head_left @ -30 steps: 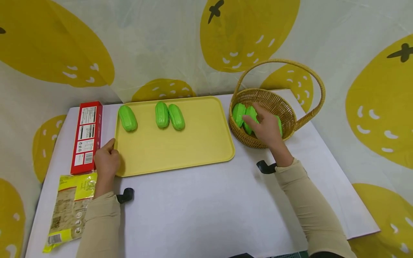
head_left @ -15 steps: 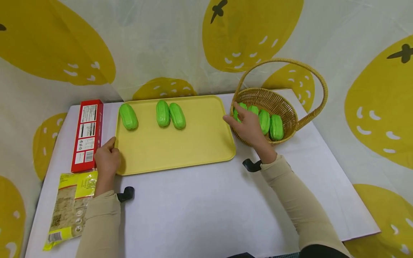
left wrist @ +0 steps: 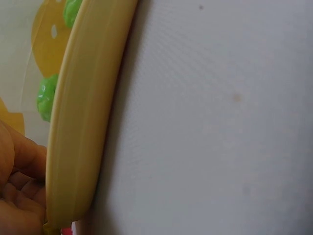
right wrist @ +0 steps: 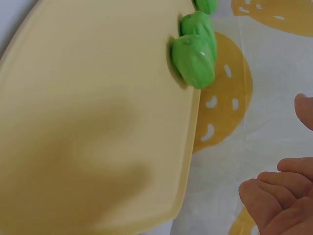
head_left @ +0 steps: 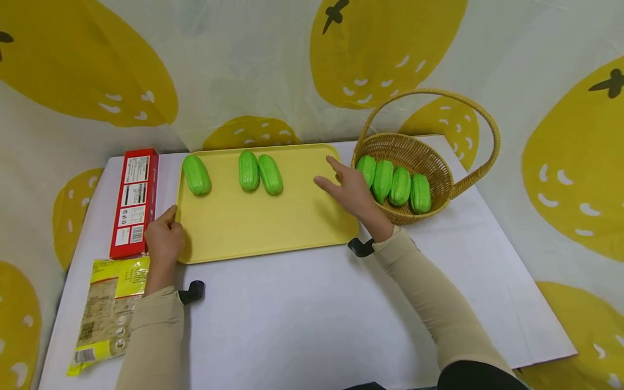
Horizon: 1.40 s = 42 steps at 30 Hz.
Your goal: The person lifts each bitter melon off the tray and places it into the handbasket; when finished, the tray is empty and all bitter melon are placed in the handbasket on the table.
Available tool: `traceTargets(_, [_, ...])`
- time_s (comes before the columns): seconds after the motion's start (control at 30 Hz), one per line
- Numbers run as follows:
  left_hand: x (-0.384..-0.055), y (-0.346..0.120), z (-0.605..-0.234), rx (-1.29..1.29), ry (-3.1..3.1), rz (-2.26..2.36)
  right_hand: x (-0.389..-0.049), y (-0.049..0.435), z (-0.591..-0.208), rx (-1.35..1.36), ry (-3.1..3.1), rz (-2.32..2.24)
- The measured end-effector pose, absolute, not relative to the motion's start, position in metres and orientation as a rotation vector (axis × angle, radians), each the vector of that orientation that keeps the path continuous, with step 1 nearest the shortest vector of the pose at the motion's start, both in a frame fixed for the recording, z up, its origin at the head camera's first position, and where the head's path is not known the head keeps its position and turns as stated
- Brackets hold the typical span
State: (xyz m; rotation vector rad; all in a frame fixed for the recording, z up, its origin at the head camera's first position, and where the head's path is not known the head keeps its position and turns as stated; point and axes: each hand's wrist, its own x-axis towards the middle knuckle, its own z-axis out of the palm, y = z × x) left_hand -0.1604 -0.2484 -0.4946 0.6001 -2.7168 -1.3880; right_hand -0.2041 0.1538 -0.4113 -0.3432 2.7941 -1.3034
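Observation:
My left hand (head_left: 164, 238) grips the left edge of a yellow tray (head_left: 234, 233), its index finger along the rim and its other fingers curled. In the left wrist view, its fingers (left wrist: 29, 159) lie against the tray's end. On the tray, one shiny green ridged oblong piece (head_left: 197, 175) lies at the far left; two more, a left one (head_left: 248, 171) and a right one (head_left: 270, 175), lie side by side near the back. My right hand (head_left: 356, 192) hovers over the tray's right end, thumb and index finger spread, holding nothing. Several matching green pieces (head_left: 401, 186) lie in a wicker basket (head_left: 424, 149).
The basket's tall handle (head_left: 492, 127) arches above it at the back right. A red box (head_left: 134, 203) lies left of the tray, with a yellow packet (head_left: 107, 309) in front of it. White cloth (head_left: 292, 314) covers the table, and a fruit-patterned curtain hangs behind.
My right hand has moved left from above the basket to over the tray's right end, uncovering the row of green pieces in the basket. My left hand stays at the tray's edge.

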Motion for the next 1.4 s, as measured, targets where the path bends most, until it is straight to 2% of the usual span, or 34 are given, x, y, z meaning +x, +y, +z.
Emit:
traceTargets(0.4, [-0.162, -0.252, -0.498, 0.613, -2.717, -1.383, -0.227, 0.117, -0.436, -0.388, 2.775, -1.170])
traceTargets(0.93, [-0.159, -0.252, -0.502, 0.611, -2.737, -1.402, -0.250, 0.078, -0.465, -0.308, 2.697, -1.114])
traceTargets(1.4, [-0.162, -0.249, -0.497, 0.590, -2.730, -1.372, -0.265, 0.046, -0.474, -0.277, 2.747, -1.128])
